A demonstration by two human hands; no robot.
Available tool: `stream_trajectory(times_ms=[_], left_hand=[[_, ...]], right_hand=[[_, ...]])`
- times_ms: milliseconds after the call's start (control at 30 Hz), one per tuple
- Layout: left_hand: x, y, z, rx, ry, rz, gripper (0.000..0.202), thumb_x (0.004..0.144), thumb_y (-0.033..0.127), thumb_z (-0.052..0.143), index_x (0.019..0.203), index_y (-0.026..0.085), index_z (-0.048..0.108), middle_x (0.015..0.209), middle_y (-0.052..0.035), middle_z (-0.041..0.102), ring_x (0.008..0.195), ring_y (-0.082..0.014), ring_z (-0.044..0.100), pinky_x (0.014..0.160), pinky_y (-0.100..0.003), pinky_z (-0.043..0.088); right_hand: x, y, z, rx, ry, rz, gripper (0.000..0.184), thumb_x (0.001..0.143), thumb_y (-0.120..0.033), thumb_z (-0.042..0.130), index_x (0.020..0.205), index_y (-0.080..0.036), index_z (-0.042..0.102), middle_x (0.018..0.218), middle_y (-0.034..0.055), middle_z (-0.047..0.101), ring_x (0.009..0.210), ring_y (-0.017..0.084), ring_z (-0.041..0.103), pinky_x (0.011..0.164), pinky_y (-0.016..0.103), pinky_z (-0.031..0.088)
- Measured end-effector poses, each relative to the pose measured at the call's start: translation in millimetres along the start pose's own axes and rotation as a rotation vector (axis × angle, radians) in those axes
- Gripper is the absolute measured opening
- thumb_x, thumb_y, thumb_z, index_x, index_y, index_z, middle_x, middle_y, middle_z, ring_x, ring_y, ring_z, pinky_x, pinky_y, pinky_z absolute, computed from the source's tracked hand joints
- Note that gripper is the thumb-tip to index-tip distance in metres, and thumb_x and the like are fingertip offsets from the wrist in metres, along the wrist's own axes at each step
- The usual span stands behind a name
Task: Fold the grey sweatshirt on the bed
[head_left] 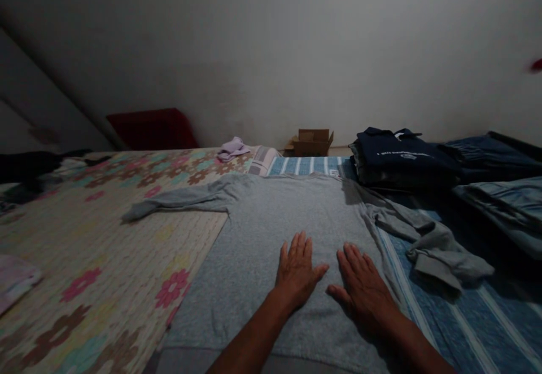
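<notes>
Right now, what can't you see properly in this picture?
Head view only:
- White print on the folded navy shirt: too small to read.
- Inside the cardboard box: hidden by its walls.
- Grey shirt under the left hand and right hand: hem cut off by the bottom edge.
- Red shape: cut off by the right edge, blurred.

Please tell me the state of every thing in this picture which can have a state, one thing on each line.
Grey shirt: spread flat on the bed, left sleeve stretched out, right sleeve crumpled.
Left hand: open, flat on the shirt.
Right hand: open, flat on the shirt.
Dark clothes: folded and stacked.
Jeans: folded, lying flat.
Cardboard box: open, flaps up.
Purple cloth: crumpled.
</notes>
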State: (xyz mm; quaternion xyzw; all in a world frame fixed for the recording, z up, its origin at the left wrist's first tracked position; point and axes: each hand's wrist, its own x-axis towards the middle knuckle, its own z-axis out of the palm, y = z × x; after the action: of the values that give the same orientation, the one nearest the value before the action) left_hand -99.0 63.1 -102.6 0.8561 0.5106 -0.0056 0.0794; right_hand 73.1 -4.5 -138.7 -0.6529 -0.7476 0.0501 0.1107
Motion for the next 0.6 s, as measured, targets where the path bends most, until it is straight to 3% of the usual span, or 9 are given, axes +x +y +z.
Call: stream_trajectory(times_ms=[133,300,433,600], left_hand=[[-20,-1,-4.1,-0.004,0.010,0.027,0.073,0.089,0.060,0.026,0.146,0.015,0.020,0.154,-0.0098,0.010,0.142,-0.0244,0.003,0.113,-0.050,0.010],[-46,-8,8.8,-0.016,-0.050,0.034,0.075,0.088,0.063,0.028,0.147,0.018,0.014,0.154,-0.0077,0.006,0.141,-0.0244,0.001,0.114,-0.051,0.010],[-52,-11,15.4,-0.020,-0.019,0.039,0.074,0.089,0.061,0.029,0.147,0.020,0.011,0.154,-0.0056,0.004,0.141,-0.0235,0.002,0.114,-0.052,0.009],[-55,-8,4.9,-0.037,-0.056,-0.011,0.071,0.090,0.058,0.032,0.147,0.019,0.017,0.154,-0.0068,0.007,0.141,-0.0247,0.005,0.114,-0.051,0.012]], right_hand=[[-7,-3,8,-0.023,0.090,-0.053,0.075,0.088,-0.062,0.036,0.138,-0.007,0.039,0.147,0.0201,0.028,0.138,0.032,0.019,0.109,0.052,0.021],[-18,-9,23,-0.055,0.144,-0.141,0.076,0.085,-0.065,0.038,0.136,-0.009,0.043,0.145,0.0197,0.032,0.137,0.032,0.022,0.107,0.051,0.025],[-19,-9,26,-0.053,0.133,-0.140,0.076,0.085,-0.066,0.037,0.137,-0.010,0.043,0.146,0.0191,0.030,0.137,0.032,0.021,0.107,0.052,0.024],[-22,-13,21,-0.024,0.100,-0.144,0.077,0.085,-0.066,0.039,0.138,-0.010,0.041,0.146,0.0187,0.029,0.137,0.033,0.021,0.107,0.053,0.024]])
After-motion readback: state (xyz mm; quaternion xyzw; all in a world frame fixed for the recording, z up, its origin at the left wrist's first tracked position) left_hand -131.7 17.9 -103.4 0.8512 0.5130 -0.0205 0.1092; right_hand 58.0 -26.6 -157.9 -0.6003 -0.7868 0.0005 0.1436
